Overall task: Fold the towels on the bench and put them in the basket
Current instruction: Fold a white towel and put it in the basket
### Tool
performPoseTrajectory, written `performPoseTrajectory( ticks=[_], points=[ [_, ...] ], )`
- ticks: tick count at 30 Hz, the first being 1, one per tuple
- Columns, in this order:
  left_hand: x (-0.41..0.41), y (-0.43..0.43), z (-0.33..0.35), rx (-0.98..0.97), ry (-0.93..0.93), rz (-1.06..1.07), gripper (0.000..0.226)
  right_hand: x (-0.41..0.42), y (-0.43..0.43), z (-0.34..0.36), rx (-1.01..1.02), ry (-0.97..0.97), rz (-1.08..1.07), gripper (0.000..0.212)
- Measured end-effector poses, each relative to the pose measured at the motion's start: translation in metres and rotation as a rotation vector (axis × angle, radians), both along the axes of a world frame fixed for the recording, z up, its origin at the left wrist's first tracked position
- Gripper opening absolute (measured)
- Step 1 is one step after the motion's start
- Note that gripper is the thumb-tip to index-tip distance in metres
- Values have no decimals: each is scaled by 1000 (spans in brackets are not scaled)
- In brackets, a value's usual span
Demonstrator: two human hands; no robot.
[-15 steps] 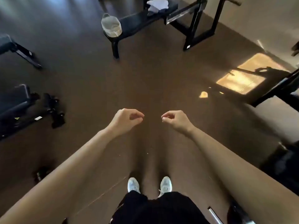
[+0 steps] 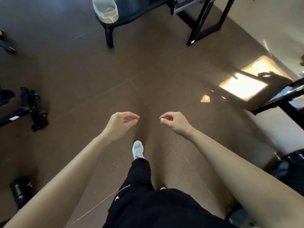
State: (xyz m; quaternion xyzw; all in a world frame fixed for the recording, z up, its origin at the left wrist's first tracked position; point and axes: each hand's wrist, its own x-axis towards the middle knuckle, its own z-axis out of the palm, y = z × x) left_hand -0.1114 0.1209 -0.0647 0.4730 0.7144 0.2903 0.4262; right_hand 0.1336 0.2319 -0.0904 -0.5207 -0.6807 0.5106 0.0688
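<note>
Hanging over the wide brown floor (image 2: 148,63), the left hand (image 2: 121,123) and right hand (image 2: 176,123) are loosely curled and hold nothing. Far ahead, the basket (image 2: 105,10) sits on the bench (image 2: 131,12) end, by the top edge.

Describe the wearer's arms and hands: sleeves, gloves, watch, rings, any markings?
The left arm and right arm show no sleeve up to the frame edge. The left hand and right hand wear no gloves. No watch, band, ring or marking shows. Below them are black trousers with a small white logo and lettering, and a white trainer.
</note>
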Motion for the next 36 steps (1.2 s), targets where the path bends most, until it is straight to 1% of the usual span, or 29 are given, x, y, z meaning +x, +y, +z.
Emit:
performPoseTrajectory(
  ticks=[4,8,12,17,23,27,32,36],
  points=[
    [-49,75,-3,12,-49,18,23,-52,68,11,28,-3,-70,13],
    [-89,139,3,-25,-100,22,33,-97,125,21,-18,40,-127,12],
    [-124,205,6,-35,-156,51,31,-129,184,19,-77,66,-184,13],
    [-161,298,5,-67,-141,71,27,-156,274,4,-90,84,-200,11],
    [-196,401,9,-114,-164,156,27,-204,399,3,-53,79,-124,13],
    [-228,466,10,-132,-195,232,27,-245,481,1,-40,38,-38,14],
    [-291,548,-8,-127,-276,286,29,-307,576,-6,-32,5,12,11],
    [-353,623,-22,-90,-259,307,29,-363,651,-11,-17,-10,-6,9]
  ],
)
